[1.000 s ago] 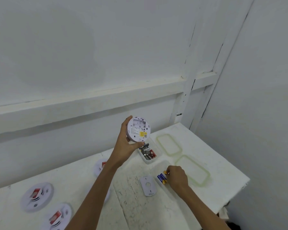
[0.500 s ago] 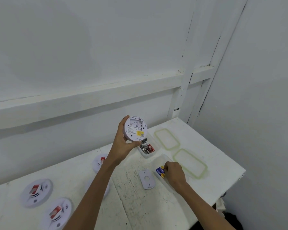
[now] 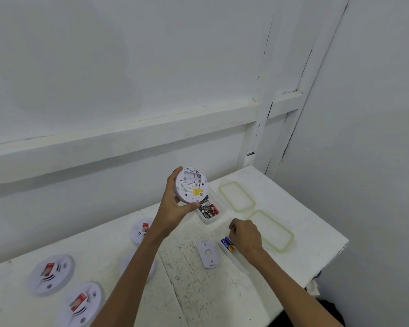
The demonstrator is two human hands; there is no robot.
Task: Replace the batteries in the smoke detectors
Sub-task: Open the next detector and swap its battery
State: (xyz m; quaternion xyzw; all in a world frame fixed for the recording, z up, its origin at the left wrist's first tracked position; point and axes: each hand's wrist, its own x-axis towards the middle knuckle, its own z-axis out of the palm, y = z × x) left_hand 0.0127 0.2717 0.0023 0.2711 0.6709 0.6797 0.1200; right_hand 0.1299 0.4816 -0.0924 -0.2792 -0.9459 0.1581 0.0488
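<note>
My left hand [image 3: 175, 204] holds a round white smoke detector [image 3: 191, 185] above the table, its back turned to me with the empty battery bay and a yellow label showing. My right hand [image 3: 244, 236] reaches down into a clear container, fingers curled over blue and yellow batteries [image 3: 227, 243]; which one it pinches is hidden. A white mounting plate [image 3: 208, 254] lies just left of those batteries. A second clear container [image 3: 209, 210] under the detector holds several black and red batteries.
Three more smoke detectors lie face up: one [image 3: 50, 273] and another [image 3: 80, 303] at the left, one [image 3: 142, 230] behind my left forearm. Two clear lids with green rims [image 3: 236, 197] [image 3: 273, 231] lie at the right. The table [image 3: 312, 227] ends at the right.
The view has shifted slightly. My right hand has crept a little further over the blue batteries. My left hand keeps the detector raised in much the same pose.
</note>
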